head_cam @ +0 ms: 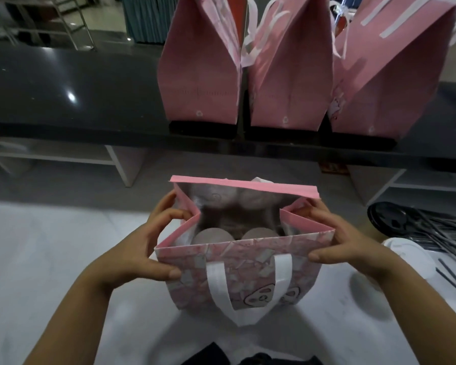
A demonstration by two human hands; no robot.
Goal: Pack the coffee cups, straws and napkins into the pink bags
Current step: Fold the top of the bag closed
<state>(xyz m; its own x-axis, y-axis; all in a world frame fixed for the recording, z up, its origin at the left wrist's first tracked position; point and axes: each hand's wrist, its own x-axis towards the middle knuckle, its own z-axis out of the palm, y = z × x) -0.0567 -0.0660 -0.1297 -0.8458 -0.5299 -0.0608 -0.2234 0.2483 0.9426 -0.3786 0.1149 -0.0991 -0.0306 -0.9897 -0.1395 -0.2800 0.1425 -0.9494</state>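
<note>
1. Landmark: open pink bag (237, 256), upright on the white table (50, 259), centre of view, mouth facing the camera. All places below are given relative to it.
2. Left hand (148, 238) grips the bag's left top corner: thumb pressed on the patterned front panel, fingers curled over the folded-in side panel.
3. Right hand (345, 238) grips the bag's right top corner the same way: thumb on the front panel, fingers curled round the side fold.
4. Both side panels of the bag are creased inward; the back rim stands straight.
5. Inside the bag: two coffee cups (212, 237), seen as round lids side by side near the front wall. The inner lining is shiny; anything deeper is too dim to tell.
6. A white handle (248, 293) hangs down the bag's front panel.
7. Beyond the bag, on a dark counter (77, 88): three more pink bags (200, 75), standing in a row, tops pinched together, white handles showing.
8. Right of the bag, on the table: a heap of dark straws (440, 233), a black lid (390, 217) at their near end, and a white lid (411, 254) just beside the right hand.
9. Napkins: cannot tell where they are.
</note>
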